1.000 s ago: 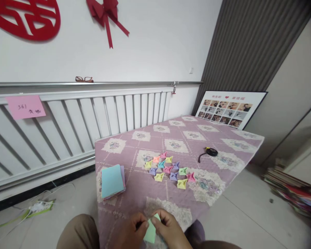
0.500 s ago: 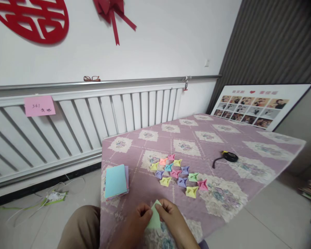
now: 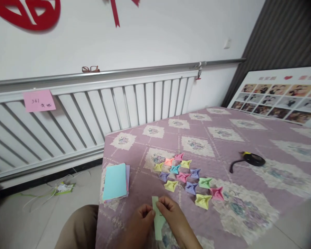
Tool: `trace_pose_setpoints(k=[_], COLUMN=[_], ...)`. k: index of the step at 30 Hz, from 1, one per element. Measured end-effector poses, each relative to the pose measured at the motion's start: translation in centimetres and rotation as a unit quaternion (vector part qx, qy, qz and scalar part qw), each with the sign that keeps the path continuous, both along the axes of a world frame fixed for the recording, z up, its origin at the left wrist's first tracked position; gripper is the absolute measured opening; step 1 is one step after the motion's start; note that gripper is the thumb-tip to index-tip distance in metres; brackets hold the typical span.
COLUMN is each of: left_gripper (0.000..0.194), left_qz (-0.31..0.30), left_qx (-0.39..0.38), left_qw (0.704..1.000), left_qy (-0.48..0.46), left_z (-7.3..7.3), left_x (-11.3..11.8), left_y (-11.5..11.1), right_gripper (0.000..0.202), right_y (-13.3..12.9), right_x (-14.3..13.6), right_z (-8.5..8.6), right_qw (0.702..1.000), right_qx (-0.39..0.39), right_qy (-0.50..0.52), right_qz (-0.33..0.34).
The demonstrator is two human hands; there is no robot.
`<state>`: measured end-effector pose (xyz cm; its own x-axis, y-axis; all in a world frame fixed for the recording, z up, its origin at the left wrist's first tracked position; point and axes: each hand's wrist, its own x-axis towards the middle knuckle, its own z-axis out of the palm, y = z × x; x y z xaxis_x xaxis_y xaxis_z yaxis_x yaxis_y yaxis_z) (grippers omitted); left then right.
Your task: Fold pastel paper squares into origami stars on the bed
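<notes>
In the head view, the green paper is at the near edge of the picture, between the two hands. It looks folded into a narrow strip, with a wider part showing at its right side. Its long axis runs from the far end near the fingertips back toward the person, almost straight, with the near end leaning slightly to the right.

The left hand is at the left side of the paper; its fingers are curled, and the thumb and forefinger pinch the left edge. The right hand comes from the other side, its thumb pressed over the paper closer to the far end, with the other fingers bent behind. Both hands touch the paper, so neither is nearer; the right one only grips farther up. Most of the length lies on the person's side of the fingers. I cannot tell whether the paper rests on the tabletop or is held a little above.

Beyond the hands, small folded papers of several colours stand in slanting rows. A paper stack lies to the left, and a tape measure well apart to the right.
</notes>
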<state>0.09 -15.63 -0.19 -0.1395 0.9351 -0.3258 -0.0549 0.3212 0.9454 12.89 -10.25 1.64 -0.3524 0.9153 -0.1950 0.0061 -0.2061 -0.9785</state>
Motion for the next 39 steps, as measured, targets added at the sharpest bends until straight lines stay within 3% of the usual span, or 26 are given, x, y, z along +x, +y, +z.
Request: trace_pose_setpoints(k=[5,13,16,20,24,31,39], left_gripper=[0.027,0.036,0.037,0.037,0.037,0.035,0.036], left_qz=[0.032,0.066,0.066,0.065,0.071,0.083,0.078], left_qx=[0.015,-0.022,-0.028,-0.023,-0.036,-0.037,-0.050], left_qw=[0.999,0.996,0.996,0.995,0.994,0.993,0.988], left_qy=[-0.017,-0.052,-0.060,-0.068,-0.081,-0.081,-0.121], left_z=[1.0,0.7,1.1,1.3,1.0,1.5,1.8], left_x=[-0.2,0.6,0.9,1.2,1.4,1.4,1.7], left_y=[0.9,1.5,1.6,1.8,1.7,1.4,1.5], right_gripper=[0.036,0.028,0.024,0.018,0.018,0.022,0.018], right_y=[0.6,0.6,0.4,-0.1,-0.5,-0.6,-0.5], right_x=[0.1,0.1,0.5,1.0,1.1,0.8,1.3], right_z=[0.1,-0.8,-1.0,-1.4,-1.4,-0.5,-0.8], right_qw=[0.999,0.999,0.996,0.976,0.956,0.950,0.932], right_qx=[0.021,0.039,0.074,0.162,0.241,0.257,0.309], right_qy=[-0.031,-0.030,-0.049,-0.128,-0.154,-0.170,-0.179], right_qz=[0.021,0.015,-0.003,-0.074,-0.070,-0.048,-0.061])
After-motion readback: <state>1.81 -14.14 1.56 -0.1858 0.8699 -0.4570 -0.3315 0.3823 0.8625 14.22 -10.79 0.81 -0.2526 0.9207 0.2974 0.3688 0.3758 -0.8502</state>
